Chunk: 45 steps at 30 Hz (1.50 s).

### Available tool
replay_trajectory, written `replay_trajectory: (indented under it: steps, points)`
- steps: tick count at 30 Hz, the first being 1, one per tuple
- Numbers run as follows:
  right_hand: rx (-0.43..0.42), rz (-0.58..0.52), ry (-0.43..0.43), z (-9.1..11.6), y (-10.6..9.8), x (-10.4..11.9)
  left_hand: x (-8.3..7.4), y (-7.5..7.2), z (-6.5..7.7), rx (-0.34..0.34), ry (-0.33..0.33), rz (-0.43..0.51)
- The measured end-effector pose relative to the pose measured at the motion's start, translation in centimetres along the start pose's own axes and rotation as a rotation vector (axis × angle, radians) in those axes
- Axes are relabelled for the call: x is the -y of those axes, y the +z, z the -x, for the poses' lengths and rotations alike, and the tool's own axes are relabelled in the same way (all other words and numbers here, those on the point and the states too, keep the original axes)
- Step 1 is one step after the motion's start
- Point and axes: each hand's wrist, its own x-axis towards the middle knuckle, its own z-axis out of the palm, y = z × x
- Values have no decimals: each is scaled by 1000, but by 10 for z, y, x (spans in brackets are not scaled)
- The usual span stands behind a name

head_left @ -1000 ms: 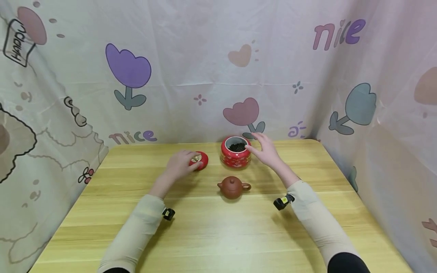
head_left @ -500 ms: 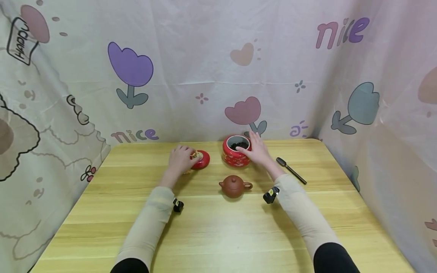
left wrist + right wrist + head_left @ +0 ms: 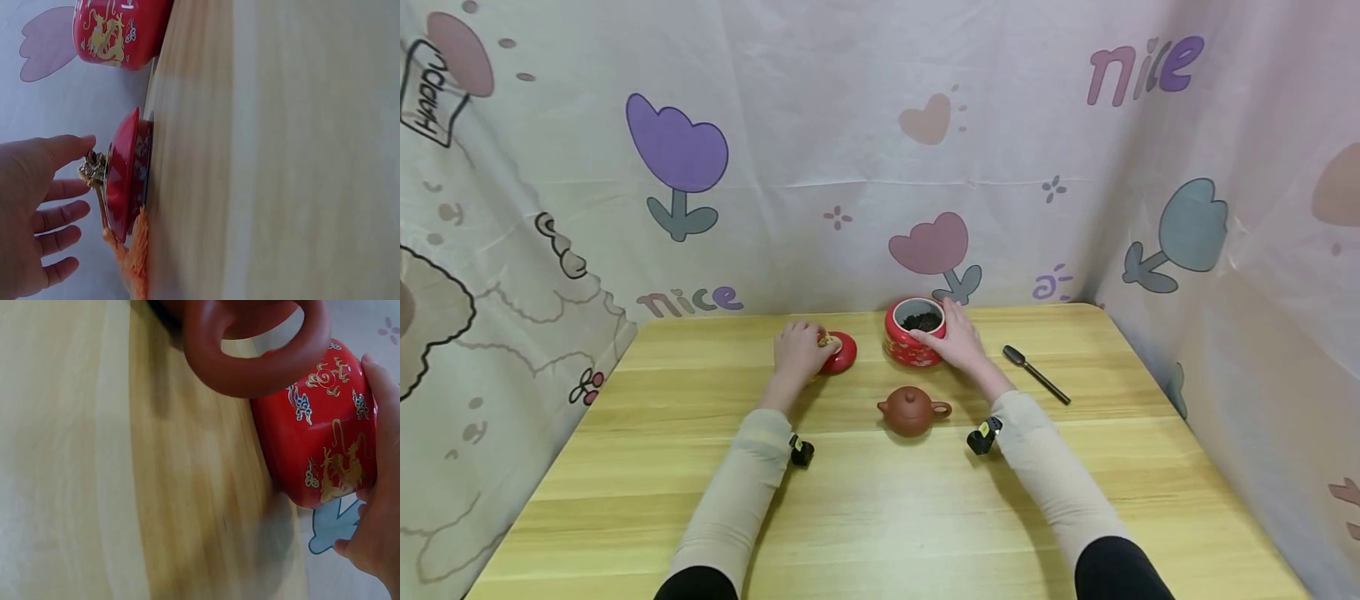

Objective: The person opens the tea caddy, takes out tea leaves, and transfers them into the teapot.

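Note:
On the table's left side lies a red jar lid (image 3: pixel 841 354) with a gold knob (image 3: pixel 92 167) and an orange tassel (image 3: pixel 136 259). My left hand (image 3: pixel 798 350) has its thumb and index finger at that knob, pinching it; the other fingers spread loosely behind. To the right stands a red jar (image 3: pixel 910 352) with gold dragon patterns, uncovered and holding dark tea leaves (image 3: pixel 922 322). My right hand (image 3: pixel 957 340) grips the jar's right side, thumb near the front rim and fingers around the back. The lid rests on the table, apart from the jar.
A brown clay teapot (image 3: pixel 909 412) stands in front of the jar, its handle (image 3: pixel 250 374) looming close in the right wrist view. Right of the jar lies a dark tea scoop (image 3: pixel 1036 375). A patterned curtain (image 3: pixel 820 150) hangs behind the wooden table (image 3: pixel 880 517).
My right hand has moved left and closed around the jar's side, uncovering the tea scoop to view. My left hand has shifted slightly and settled on the lid's knob.

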Motion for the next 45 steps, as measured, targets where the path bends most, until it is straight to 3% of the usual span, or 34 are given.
replay_trajectory:
  steps: [16, 36, 45]
  points:
    - [-25, 51, -15, 1, 2, -1, -14, 4, -4, 9, -174, 27]
    - [-27, 47, -15, 1, 4, 0, -11, 7, -5, 73, -220, 46]
    - [-27, 42, -14, 1, 4, -1, -11, 10, -9, 75, -203, 31]
